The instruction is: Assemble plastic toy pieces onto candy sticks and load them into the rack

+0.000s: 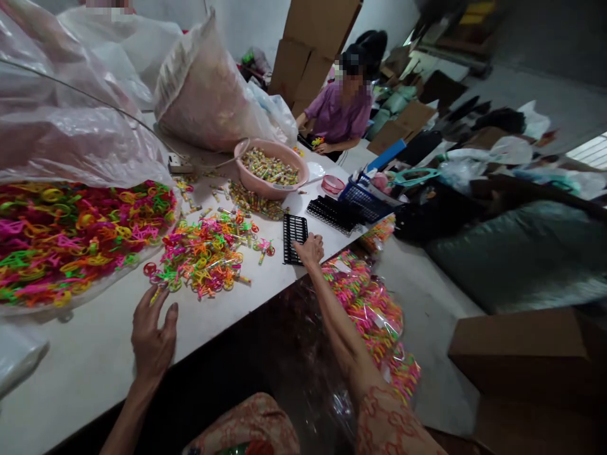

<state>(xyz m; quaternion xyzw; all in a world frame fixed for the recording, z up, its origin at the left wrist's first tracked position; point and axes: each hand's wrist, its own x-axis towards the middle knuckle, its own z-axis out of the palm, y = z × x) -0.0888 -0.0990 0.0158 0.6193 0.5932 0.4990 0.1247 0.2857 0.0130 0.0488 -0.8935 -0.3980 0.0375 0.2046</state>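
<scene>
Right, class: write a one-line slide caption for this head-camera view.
Right hand on a black tray, left hand beside a pile of neon plastic pieces.

Head-worn view, angled down over table (265,284)

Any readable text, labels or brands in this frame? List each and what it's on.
None legible.
Cardboard boxes: no print that can be made out.
Clear bags of coloured plastic pieces: inner slips too small and blurred to read.
Black tray under the right hand: no marking visible.
</scene>
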